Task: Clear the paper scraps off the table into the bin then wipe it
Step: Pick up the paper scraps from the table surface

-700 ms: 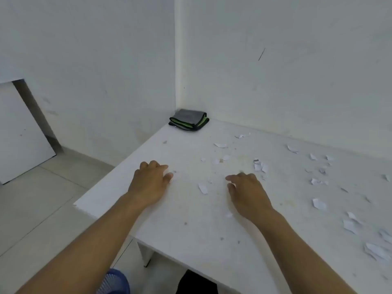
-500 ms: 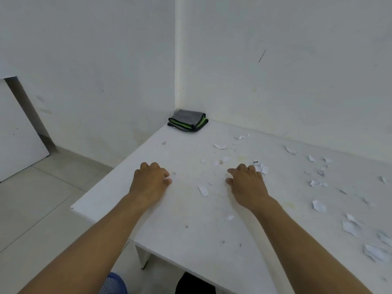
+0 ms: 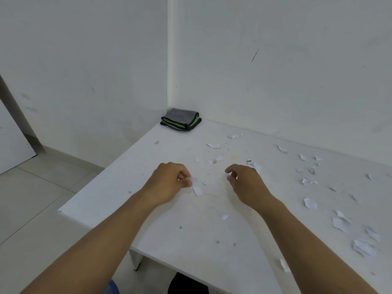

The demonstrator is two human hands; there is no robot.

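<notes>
White walls met in a corner behind a white table (image 3: pixel 161 230); pale tiled floor (image 3: pixel 31 198) ran off to the left, with a white panel (image 3: pixel 12 145) leaning against the wall at the far left edge. A blue object (image 3: pixel 113 287) poked out at the bottom edge, under the table's near side, mostly cut off, so I couldn't tell what it was.

Folded grey cloth with green and black edging (image 3: pixel 180 119) sat in the table's back corner, right against the walls, well apart from both hands.

Left hand (image 3: pixel 169 183) was over the table near its left side, fingers curled in, thumb and fingertips pinching a small white scrap (image 3: pixel 187 178). One larger scrap (image 3: pixel 197 190) lay on the table just beside that hand, to its right, between the two hands.

Right hand (image 3: pixel 246 183) hovered low over the middle of the table, fingers loosely curled. A bit of white showed at the fingertips, but I couldn't tell whether it was held or just lying underneath.

Paper scraps (image 3: pixel 307 181) were scattered across the table from the centre to the right edge, denser on the right, with a bigger cluster (image 3: pixel 360 245) at the near right. A few small ones (image 3: pixel 214 146) lay further back, beyond the hands.
</notes>
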